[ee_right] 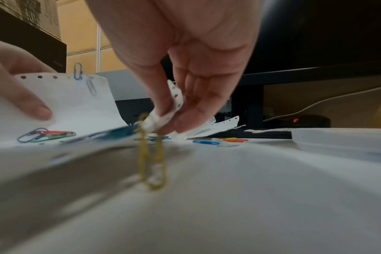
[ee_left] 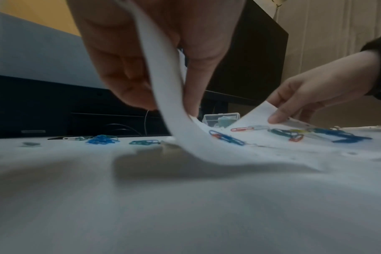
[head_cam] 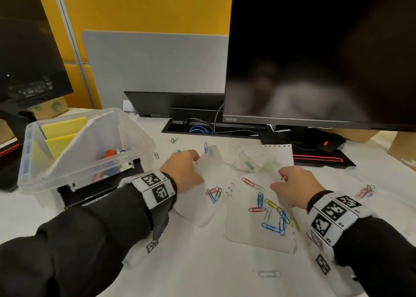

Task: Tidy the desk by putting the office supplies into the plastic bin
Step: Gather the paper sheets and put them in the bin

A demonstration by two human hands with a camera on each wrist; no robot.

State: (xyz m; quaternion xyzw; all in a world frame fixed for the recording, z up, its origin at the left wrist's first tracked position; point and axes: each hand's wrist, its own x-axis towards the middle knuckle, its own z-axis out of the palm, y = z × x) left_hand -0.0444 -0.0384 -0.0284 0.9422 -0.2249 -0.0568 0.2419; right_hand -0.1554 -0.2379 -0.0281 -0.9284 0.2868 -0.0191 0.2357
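A white perforated paper sheet [head_cam: 238, 224] lies on the desk with several coloured paper clips [head_cam: 270, 215] on it. My left hand [head_cam: 195, 162] pinches its left edge and holds it raised; the left wrist view shows the sheet [ee_left: 163, 82] curling up between thumb and fingers. My right hand [head_cam: 281, 180] pinches the punched right edge [ee_right: 176, 99] and lifts it a little. The sheet sags between both hands, clips [ee_left: 226, 138] resting in the dip. A yellow clip [ee_right: 151, 159] hangs on the near edge. The clear plastic bin [head_cam: 135, 125] stands at left, holding yellow pads and pens.
A second perforated sheet [head_cam: 279, 152] lies over a small clear box [ee_left: 221, 118] behind the hands. Loose clips lie on the desk: green ones [head_cam: 173, 140] near the cable slot, a bunch [head_cam: 365, 192] at right, a pale one [head_cam: 269, 273] in front. A monitor [head_cam: 315, 49] stands behind.
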